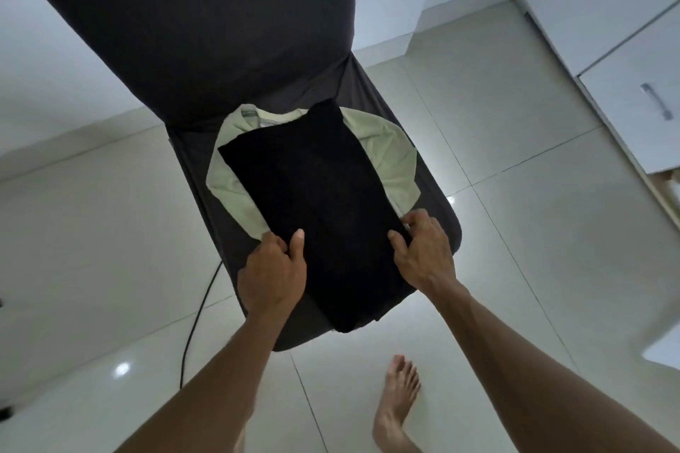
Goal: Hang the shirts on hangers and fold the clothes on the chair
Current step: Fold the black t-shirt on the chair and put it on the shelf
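Two hands, left (273, 270) and right (427, 254), grip the folded black cloth (312, 202) by its side edges, pale green shirt (390, 162) beneath it.

Folded garment (316, 210) atop shirt (390, 158), chair (441, 232).

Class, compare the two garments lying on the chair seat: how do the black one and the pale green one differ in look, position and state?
The black garment lies on top; the pale green garment lies beneath it, showing only at its edges. The black one is a neat, flat, long rectangle; the green one is spread wider and creased. The left hand and right hand grip the black one's sides, not the green. Both rest on the chair.
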The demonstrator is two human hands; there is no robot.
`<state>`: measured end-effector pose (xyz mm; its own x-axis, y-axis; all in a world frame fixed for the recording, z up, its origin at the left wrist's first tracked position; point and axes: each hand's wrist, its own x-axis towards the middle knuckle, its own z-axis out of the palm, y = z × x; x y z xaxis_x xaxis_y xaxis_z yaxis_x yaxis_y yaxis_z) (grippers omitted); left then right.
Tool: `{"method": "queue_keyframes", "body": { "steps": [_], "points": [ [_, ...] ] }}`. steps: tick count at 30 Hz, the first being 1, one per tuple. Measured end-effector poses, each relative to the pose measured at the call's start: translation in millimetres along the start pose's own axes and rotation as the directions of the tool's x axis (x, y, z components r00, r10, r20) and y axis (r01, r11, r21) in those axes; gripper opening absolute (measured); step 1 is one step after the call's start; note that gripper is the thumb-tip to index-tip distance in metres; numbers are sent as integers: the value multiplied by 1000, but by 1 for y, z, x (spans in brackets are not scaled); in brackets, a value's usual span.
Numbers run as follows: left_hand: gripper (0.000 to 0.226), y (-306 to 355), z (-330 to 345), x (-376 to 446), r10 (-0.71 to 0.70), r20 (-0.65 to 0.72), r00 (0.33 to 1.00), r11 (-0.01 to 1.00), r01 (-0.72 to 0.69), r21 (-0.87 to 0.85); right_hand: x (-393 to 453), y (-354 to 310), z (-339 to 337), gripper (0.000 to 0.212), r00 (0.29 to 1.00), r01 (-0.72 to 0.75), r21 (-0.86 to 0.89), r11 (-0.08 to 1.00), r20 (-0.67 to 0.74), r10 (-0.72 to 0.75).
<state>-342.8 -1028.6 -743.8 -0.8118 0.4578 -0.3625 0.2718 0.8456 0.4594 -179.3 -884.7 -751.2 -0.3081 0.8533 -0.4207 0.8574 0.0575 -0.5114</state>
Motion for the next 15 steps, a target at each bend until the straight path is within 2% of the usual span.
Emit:
{"method": "queue_keyframes", "body": {
  "steps": [4,6,11,13,15],
  "points": [
    [49,-9,31,-59,-206,-60,977,978,204,-47,-13,37,-5,22,995,63,79,995,67,-69],
    [46,-4,51,-83,-310,-54,949,945,302,-127,-12,56,-12,24,990,58,110,992,123,-71],
    [45,-5,98,-123,-422,10,906,835,393,-386,-10,104,-14,37,968,-20,120,993,251,-11],
    [42,-11,113,-130,-498,7,867,770,446,-456,-7,119,-10,42,951,-47,141,989,309,1],
    [41,-23,129,-135,-515,39,857,728,461,-507,-2,135,-2,48,919,-106,172,979,394,30]
  ]
}}
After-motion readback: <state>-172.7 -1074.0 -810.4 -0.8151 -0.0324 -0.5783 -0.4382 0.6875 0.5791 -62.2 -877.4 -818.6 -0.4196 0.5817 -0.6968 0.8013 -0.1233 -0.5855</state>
